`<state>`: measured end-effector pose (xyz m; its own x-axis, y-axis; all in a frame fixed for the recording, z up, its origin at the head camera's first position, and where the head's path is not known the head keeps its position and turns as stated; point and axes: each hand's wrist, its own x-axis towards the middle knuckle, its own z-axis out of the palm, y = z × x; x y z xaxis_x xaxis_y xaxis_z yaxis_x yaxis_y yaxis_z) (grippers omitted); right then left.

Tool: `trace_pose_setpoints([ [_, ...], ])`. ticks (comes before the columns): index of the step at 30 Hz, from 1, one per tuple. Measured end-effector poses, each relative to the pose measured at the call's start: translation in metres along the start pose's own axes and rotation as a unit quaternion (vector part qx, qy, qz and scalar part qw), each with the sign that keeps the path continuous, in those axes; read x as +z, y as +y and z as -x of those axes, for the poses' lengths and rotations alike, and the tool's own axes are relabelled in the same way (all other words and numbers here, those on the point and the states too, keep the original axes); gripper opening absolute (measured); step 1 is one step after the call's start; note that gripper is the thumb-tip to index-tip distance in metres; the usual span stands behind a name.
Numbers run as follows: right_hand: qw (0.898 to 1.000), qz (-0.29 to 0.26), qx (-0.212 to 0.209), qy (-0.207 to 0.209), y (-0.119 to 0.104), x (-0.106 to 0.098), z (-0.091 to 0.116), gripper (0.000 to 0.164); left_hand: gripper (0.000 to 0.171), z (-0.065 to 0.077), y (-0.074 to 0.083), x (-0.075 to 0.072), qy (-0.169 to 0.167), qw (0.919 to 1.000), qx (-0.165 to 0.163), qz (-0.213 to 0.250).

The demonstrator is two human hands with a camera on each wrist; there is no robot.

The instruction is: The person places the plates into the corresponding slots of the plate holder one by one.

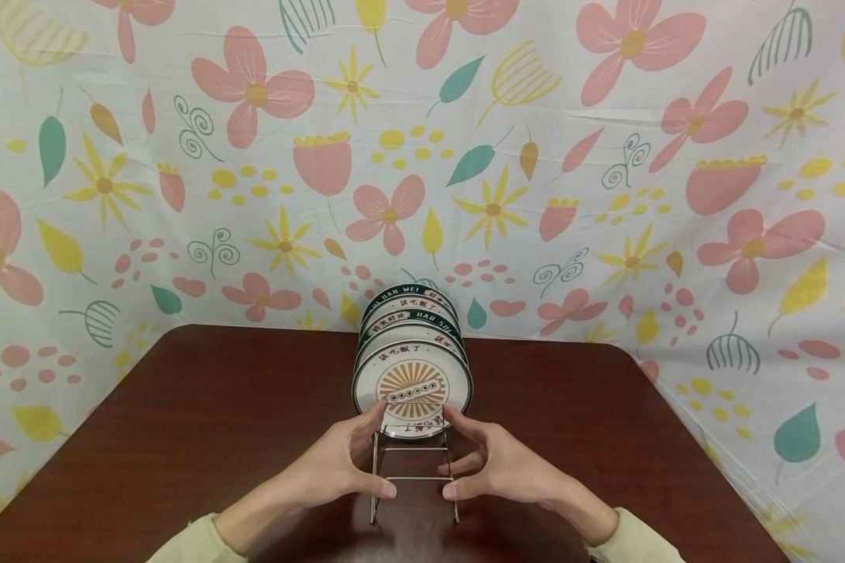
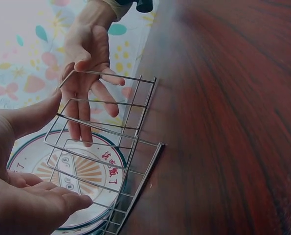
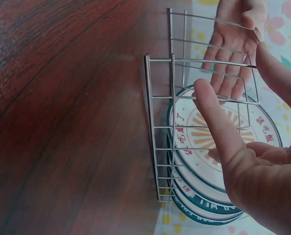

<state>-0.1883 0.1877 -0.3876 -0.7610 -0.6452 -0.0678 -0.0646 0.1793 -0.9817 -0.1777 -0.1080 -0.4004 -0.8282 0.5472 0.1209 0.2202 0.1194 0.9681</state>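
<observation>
A silver wire dish rack [image 1: 415, 478] stands on the table with several round white plates [image 1: 428, 360] upright in its back part. The plates have green-and-white rims, red characters and a sunburst print. My left hand [image 1: 327, 461] is at the rack's left side, thumb tip by the front wire loop and fingers extended along the side wires. On the opposite side my right hand [image 1: 510, 461] mirrors it, its thumb at the front corner and its fingers spread. In the right wrist view, the index finger [image 3: 213, 115] stretches across the wires.
A dark reddish-brown wooden table [image 1: 253, 391] with rounded back corners lies under the rack. Behind it hangs a white cloth [image 1: 493, 156] printed with pink and yellow flowers and leaves. Pale sleeves [image 1: 200, 541] cover my forearms.
</observation>
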Motion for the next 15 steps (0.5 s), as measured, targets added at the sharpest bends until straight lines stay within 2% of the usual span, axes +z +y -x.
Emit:
trace_pose_setpoints([
  [15,1.000,0.021,0.001,0.005,-0.0012,-0.0010,0.0013,0.105,0.114,-0.0019,0.0012,0.0020,0.011,0.9999,-0.007,-0.005],
])
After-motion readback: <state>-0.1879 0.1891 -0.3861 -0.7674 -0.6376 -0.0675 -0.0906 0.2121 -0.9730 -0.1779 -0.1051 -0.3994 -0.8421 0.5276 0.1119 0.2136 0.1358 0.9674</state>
